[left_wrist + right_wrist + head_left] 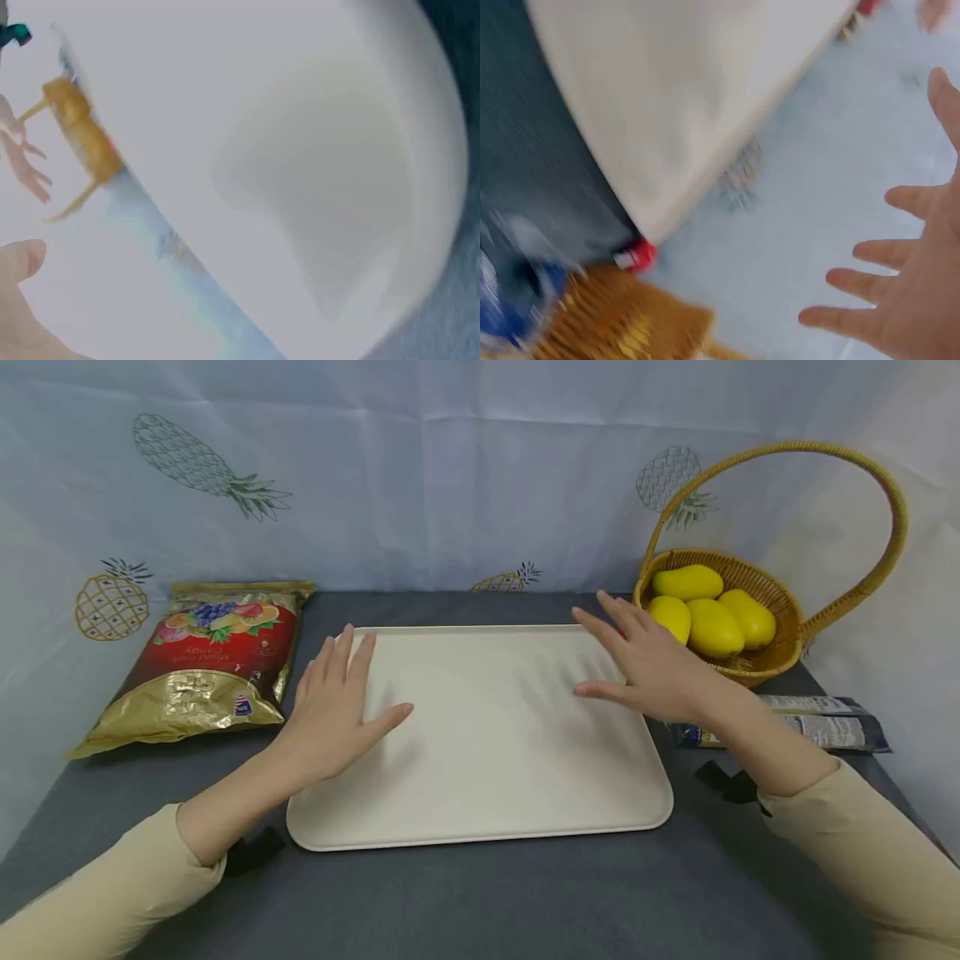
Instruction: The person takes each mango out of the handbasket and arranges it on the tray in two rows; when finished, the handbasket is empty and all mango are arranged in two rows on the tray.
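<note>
A cream rectangular tray [480,735] lies on the dark grey cloth, its surface bare. My left hand [330,710] hovers over the tray's left edge with fingers spread and holds nothing. Over the right edge, my right hand [648,660] is also spread, its fingers straight and nothing in it. Shadows of both hands fall on the tray. In the left wrist view the thumb of the left hand [22,300] shows at the lower left. The right wrist view has the right hand [915,262] with its fingers apart, away from the tray [667,90].
A red and gold candy bag [202,660] lies left of the tray. At the back right stands a wicker basket [783,602] with a tall handle and several yellow mangoes [712,627]. Dark packets [825,727] lie before it. A pineapple-print curtain [450,485] hangs behind.
</note>
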Action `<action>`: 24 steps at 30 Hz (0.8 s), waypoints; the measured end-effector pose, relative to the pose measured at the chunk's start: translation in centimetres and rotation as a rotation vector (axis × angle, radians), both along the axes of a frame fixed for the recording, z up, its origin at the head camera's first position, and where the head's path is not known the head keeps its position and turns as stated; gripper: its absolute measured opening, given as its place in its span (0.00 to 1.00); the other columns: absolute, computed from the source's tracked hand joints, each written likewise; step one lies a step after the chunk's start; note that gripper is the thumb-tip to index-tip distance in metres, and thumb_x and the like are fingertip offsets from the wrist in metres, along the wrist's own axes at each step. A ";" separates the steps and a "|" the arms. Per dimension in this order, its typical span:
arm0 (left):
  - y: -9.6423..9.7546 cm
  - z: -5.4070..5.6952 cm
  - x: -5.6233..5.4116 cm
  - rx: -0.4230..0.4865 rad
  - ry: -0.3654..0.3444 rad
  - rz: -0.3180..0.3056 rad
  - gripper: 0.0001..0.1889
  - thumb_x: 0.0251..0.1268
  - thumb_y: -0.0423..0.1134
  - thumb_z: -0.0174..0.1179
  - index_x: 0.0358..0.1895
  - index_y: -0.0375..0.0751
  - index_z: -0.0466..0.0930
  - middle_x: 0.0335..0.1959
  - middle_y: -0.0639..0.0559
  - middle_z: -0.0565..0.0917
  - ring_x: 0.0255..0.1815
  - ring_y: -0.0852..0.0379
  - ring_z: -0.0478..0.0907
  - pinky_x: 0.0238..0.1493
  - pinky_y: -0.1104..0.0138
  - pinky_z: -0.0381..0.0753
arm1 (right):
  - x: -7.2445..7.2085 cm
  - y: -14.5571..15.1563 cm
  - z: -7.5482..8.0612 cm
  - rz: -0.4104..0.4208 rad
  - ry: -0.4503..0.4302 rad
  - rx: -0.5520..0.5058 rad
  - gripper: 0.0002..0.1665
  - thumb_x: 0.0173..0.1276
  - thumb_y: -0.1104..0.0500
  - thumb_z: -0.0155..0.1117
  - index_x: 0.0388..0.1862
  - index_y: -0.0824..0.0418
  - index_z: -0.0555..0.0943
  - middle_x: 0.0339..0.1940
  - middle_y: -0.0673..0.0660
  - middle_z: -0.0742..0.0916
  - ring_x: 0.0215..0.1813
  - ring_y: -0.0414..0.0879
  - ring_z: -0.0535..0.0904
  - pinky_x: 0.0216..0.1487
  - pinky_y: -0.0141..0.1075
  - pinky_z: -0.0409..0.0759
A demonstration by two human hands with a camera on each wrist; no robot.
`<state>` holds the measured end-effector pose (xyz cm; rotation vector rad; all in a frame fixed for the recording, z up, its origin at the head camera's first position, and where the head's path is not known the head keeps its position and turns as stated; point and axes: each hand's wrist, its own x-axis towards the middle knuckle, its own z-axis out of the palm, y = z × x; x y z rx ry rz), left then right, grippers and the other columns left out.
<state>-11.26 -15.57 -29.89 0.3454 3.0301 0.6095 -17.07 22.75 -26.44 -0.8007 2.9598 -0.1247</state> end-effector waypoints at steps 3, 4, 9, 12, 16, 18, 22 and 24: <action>-1.4 1.1 -0.4 0.106 -0.030 0.029 0.52 0.67 0.65 0.53 0.81 0.42 0.33 0.82 0.36 0.39 0.81 0.30 0.39 0.72 0.30 0.45 | -0.8 1.1 1.9 -0.057 -0.004 -0.091 0.54 0.66 0.30 0.57 0.82 0.41 0.42 0.84 0.59 0.43 0.82 0.69 0.44 0.70 0.72 0.54; -1.9 1.3 -0.5 0.137 -0.042 0.040 0.52 0.67 0.64 0.53 0.81 0.41 0.34 0.82 0.35 0.41 0.80 0.30 0.42 0.72 0.30 0.47 | -1.1 1.5 2.4 -0.077 -0.007 -0.126 0.54 0.67 0.31 0.57 0.82 0.41 0.42 0.84 0.59 0.44 0.82 0.69 0.44 0.69 0.73 0.55; -4.0 1.5 -1.6 0.244 -0.140 0.096 0.50 0.69 0.62 0.52 0.80 0.36 0.36 0.79 0.31 0.49 0.76 0.29 0.55 0.66 0.33 0.65 | -2.8 4.1 4.4 -0.137 0.011 -0.271 0.48 0.70 0.36 0.58 0.82 0.45 0.48 0.83 0.61 0.48 0.81 0.69 0.44 0.70 0.74 0.50; -5.0 1.1 -2.3 0.263 -0.216 0.120 0.49 0.71 0.62 0.50 0.80 0.35 0.36 0.77 0.28 0.52 0.73 0.26 0.60 0.61 0.35 0.71 | -4.1 5.7 5.0 -0.166 0.031 -0.321 0.46 0.72 0.39 0.56 0.82 0.48 0.50 0.82 0.65 0.50 0.78 0.73 0.49 0.69 0.74 0.49; -5.8 0.6 -2.6 0.256 -0.298 0.137 0.47 0.73 0.60 0.49 0.79 0.32 0.38 0.76 0.26 0.54 0.71 0.27 0.62 0.62 0.37 0.72 | -5.9 7.7 5.3 -0.209 0.044 -0.386 0.42 0.74 0.43 0.54 0.81 0.51 0.52 0.81 0.65 0.52 0.74 0.74 0.55 0.67 0.73 0.55; -6.0 0.5 -2.7 0.240 -0.323 0.142 0.46 0.73 0.59 0.50 0.79 0.31 0.40 0.76 0.26 0.54 0.71 0.28 0.64 0.62 0.38 0.72 | -6.7 8.7 5.3 -0.230 0.042 -0.422 0.41 0.74 0.44 0.54 0.81 0.52 0.54 0.81 0.64 0.54 0.74 0.73 0.56 0.66 0.72 0.57; -6.3 0.2 -2.7 0.181 -0.349 0.144 0.45 0.72 0.56 0.51 0.77 0.27 0.43 0.73 0.25 0.60 0.69 0.29 0.66 0.61 0.38 0.73 | -8.1 10.8 5.5 -0.310 0.031 -0.443 0.41 0.73 0.42 0.55 0.80 0.51 0.57 0.82 0.62 0.55 0.75 0.73 0.56 0.67 0.72 0.58; -6.4 0.1 -2.8 0.156 -0.354 0.141 0.44 0.72 0.55 0.51 0.77 0.26 0.45 0.71 0.24 0.63 0.67 0.29 0.67 0.60 0.38 0.73 | -8.7 11.7 5.6 -0.340 0.031 -0.437 0.41 0.73 0.42 0.55 0.80 0.51 0.57 0.82 0.62 0.55 0.75 0.74 0.56 0.67 0.72 0.57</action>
